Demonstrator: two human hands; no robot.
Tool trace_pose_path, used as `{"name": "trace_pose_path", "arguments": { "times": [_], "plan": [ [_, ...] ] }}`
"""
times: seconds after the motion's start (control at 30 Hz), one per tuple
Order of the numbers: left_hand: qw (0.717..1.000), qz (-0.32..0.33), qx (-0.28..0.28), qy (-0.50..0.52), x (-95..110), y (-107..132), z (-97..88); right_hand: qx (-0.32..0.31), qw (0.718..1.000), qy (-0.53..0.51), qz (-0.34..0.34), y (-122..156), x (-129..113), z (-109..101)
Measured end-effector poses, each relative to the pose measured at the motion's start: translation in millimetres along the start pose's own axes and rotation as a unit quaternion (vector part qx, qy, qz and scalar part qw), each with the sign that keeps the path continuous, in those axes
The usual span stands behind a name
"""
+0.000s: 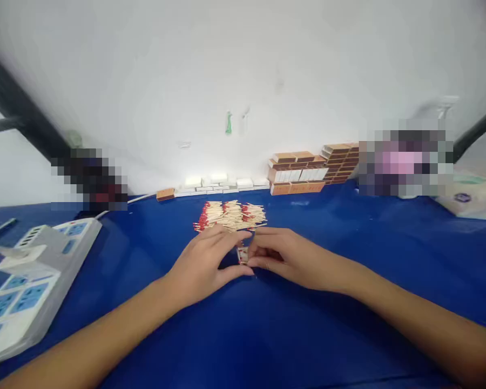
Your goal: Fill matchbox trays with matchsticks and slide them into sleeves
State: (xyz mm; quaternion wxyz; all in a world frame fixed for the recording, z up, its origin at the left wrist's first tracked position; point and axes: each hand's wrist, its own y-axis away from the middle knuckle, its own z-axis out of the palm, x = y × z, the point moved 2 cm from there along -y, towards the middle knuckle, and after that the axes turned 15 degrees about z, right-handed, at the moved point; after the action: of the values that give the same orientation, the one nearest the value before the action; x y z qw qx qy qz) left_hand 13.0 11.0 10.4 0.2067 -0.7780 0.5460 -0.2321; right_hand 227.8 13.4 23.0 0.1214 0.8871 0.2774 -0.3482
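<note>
A small white matchbox tray [243, 255] with red match heads inside lies between my hands on the blue table. My left hand [204, 262] is at its left, index finger and thumb stretched out and apart above and below it. My right hand [285, 254] closes on the tray's right end, with its fingers curled and thumb pressed in; they hide much of the tray. Just beyond my fingertips lies a pile of loose matches [230, 216], most of the red heads pointing left.
Along the wall stand a row of white matchbox trays [221, 186], one brown matchbox [165, 194] and stacked matchboxes [297, 187]. A white power strip [71, 281] with a plugged-in adapter lies at left. At far right sits a plastic bag [480, 189]. Two areas are blurred out.
</note>
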Motion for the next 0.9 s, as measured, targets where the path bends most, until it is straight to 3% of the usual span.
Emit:
{"name": "trace_pose_path", "arguments": {
  "times": [0.9],
  "plan": [
    [0.999, 0.03, 0.006, -0.014, 2.1, 0.5, -1.6, -0.026, 0.999, -0.013, 0.043, 0.1, -2.6, -2.3]
  ]
}}
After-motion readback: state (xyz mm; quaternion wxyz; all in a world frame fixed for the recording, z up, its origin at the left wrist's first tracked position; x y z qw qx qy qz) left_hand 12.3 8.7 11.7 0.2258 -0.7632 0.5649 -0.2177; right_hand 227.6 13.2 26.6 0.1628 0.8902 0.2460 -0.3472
